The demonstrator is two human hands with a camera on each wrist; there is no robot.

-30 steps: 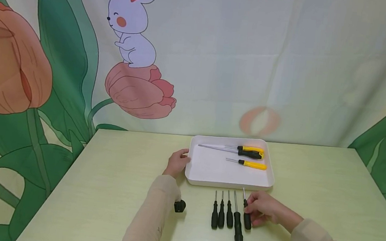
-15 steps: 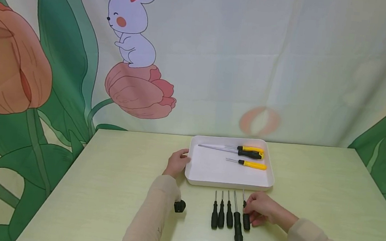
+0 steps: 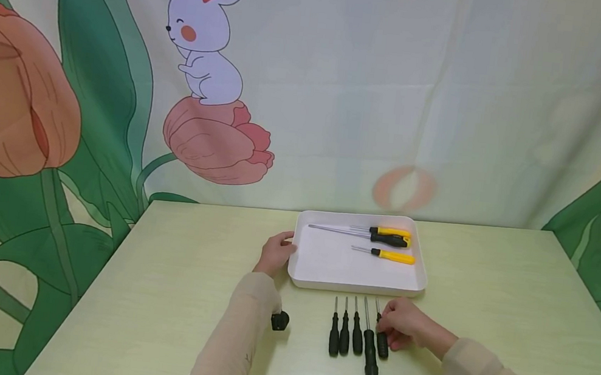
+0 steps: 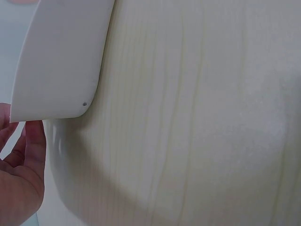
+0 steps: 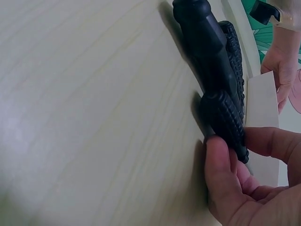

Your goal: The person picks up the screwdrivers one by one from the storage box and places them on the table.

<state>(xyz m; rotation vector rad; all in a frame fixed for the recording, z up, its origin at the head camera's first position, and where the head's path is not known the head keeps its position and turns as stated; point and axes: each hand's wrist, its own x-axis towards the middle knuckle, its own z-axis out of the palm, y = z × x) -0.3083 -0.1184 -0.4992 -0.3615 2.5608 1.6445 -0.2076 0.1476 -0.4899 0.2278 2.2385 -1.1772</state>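
Lower right, your right hand [image 3: 403, 323] pinches a driver [image 3: 382, 348]; pushing left could roll its neighbour [image 3: 371, 361]. Left hand [image 3: 274, 254] at tray [image 3: 325, 266]: grip unclear.

Head view: from head height, looking forward and down across the tabletop [image 3: 157, 295] to the printed cloth [image 3: 338, 93] behind. The left wrist view sits close, facing the outer corner of the tray [image 3: 356, 289], the left hand [image 3: 274, 253] at its edge. The right wrist view, close and low, faces the right hand [image 3: 403, 322] and a black screwdriver [image 5: 221, 113], sharing tray and left hand with both others.
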